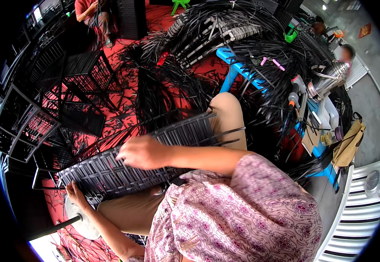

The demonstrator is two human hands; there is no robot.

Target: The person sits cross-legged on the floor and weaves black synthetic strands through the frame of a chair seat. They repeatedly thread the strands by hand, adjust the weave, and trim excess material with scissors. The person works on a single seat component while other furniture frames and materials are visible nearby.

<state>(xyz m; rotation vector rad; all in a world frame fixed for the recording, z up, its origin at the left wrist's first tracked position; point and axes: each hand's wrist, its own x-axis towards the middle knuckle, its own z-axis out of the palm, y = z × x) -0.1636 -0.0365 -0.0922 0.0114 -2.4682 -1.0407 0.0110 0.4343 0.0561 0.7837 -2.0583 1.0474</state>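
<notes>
Across my lap lies a long woven panel (pixel 124 171) of flat dark grey and black plastic strips, slanting from lower left to upper right. Loose strip ends stick out past its right end, over my raised knee. My left hand (pixel 75 194) grips the panel's lower left corner, with fingers bent around the edge. Over the middle of the weave is my right hand (pixel 144 153), a little smeared by motion. Its fingers are curled together near the upper part of the panel; what they hold, if anything, is hidden.
Black slatted frames (pixel 83 72) stand at the left. A blue stool (pixel 229 65) bears a heap of black strips (pixel 260 65), with a steel flask (pixel 329 78) and a cordless tool (pixel 293 94) beside it. Strip scraps litter the red floor (pixel 124 102). Another person (pixel 94 13) sits at the far left.
</notes>
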